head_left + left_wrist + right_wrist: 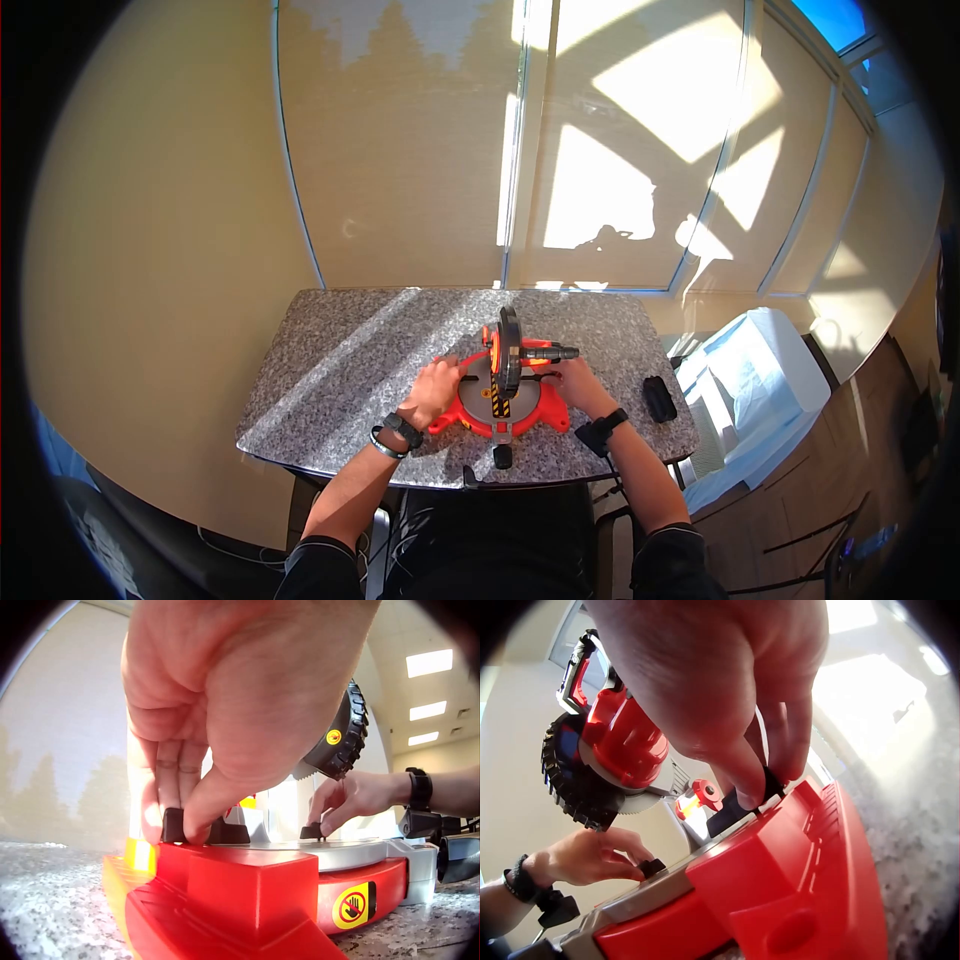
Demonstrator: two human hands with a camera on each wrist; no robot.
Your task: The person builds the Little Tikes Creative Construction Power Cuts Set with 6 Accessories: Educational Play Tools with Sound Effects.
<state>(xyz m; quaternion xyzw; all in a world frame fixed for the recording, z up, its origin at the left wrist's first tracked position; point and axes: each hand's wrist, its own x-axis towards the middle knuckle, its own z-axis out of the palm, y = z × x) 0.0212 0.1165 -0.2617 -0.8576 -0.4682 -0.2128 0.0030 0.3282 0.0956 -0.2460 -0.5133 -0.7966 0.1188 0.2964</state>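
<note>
A red and grey toy miter saw [548,412] stands on the speckled table, its black round blade guard [509,350] raised above the turntable. My left hand [435,388] is at the left side of the base. Its thumb and fingers pinch a small black block [174,825] on the red base. On the opposite side my right hand [580,385] pinches the matching black piece [771,784] between thumb and fingers. A black handle [550,353] sticks out rightward from the saw head. Yellow warning stickers [354,905] mark the base.
A black case-like object [659,399] lies near the right edge of the granite-patterned table [330,370]. Beyond that edge stands a chair under a pale blue cover [775,370]. Tall shaded window panels [400,150] rise behind the table, and a wall [170,300] stands to the left.
</note>
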